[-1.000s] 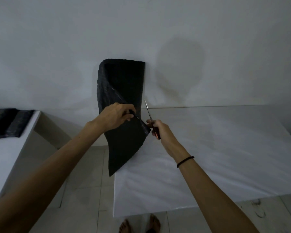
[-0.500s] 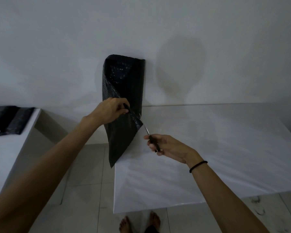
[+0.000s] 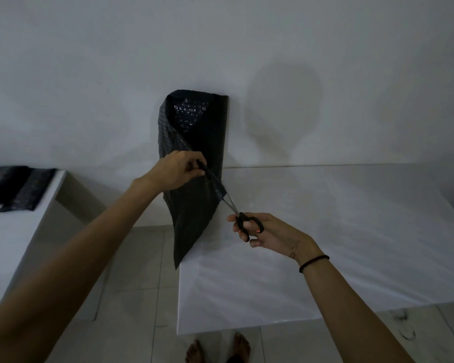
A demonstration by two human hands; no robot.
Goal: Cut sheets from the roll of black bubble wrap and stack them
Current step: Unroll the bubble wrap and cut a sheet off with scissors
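A roll of black bubble wrap (image 3: 207,127) stands upright against the white wall at the far left corner of the white table (image 3: 351,231). A loose flap (image 3: 192,216) hangs from it past the table's left edge. My left hand (image 3: 177,170) pinches the flap's upper edge. My right hand (image 3: 268,233) grips black-handled scissors (image 3: 243,218), fingers through the loops. The blades point up and left and meet the flap's right edge just below my left hand.
A second white table (image 3: 16,231) at the left carries a stack of cut black sheets (image 3: 13,188) at its far end. A tiled floor gap (image 3: 142,258) lies between the two tables. My bare feet (image 3: 218,349) show below the table's near edge.
My right hand dropped and turned palm-up, swinging the scissors from pointing upward to pointing up-left at the flap's edge. My left hand lifted the flap slightly and holds it taut.
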